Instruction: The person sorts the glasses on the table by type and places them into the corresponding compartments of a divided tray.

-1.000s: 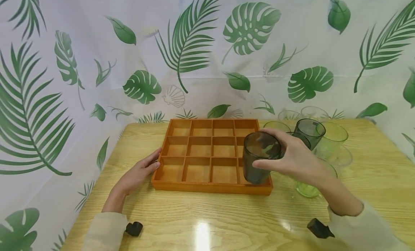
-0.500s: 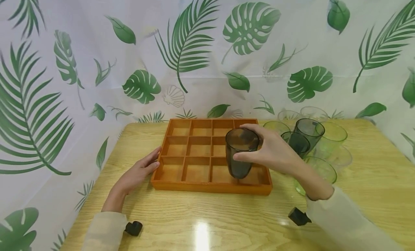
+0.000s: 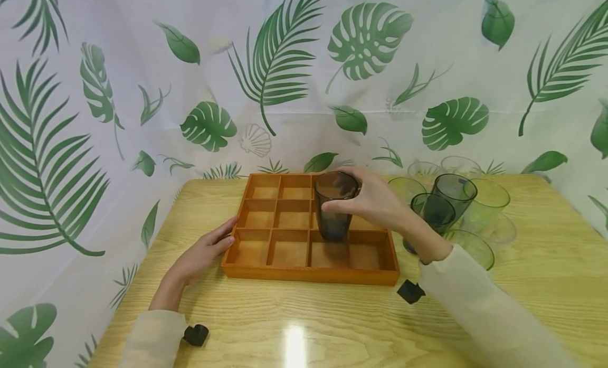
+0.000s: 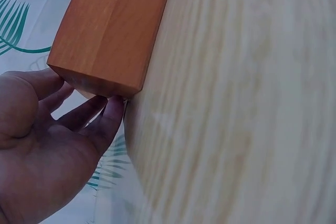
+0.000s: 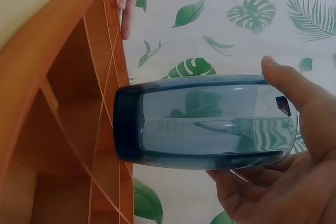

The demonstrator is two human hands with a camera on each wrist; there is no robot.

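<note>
My right hand (image 3: 377, 199) holds a dark grey, see-through drinking glass (image 3: 334, 212) upright near its rim, thumb on one side and fingers on the other. In the right wrist view the glass (image 5: 199, 121) has its thick base close over the wooden compartment tray (image 5: 31, 87); whether the base touches a divider I cannot tell. The orange-brown tray (image 3: 311, 274) lies on the table, and its visible compartments hold nothing. With extended fingers my left hand (image 3: 204, 254) touches the tray's left side. The left wrist view has those fingers (image 4: 113, 116) against the tray's end wall.
Right of the tray stand several glasses: dark grey ones (image 3: 456, 196), green ones (image 3: 491, 196) and clear ones (image 3: 499, 229). My right forearm partly covers them. A white leaf-printed sheet (image 3: 294, 83) hangs behind the wooden table (image 3: 247, 320).
The dark glass has moved left and away from me, from over the tray's right column to the third column from the left. My left hand and the tray stay put.
</note>
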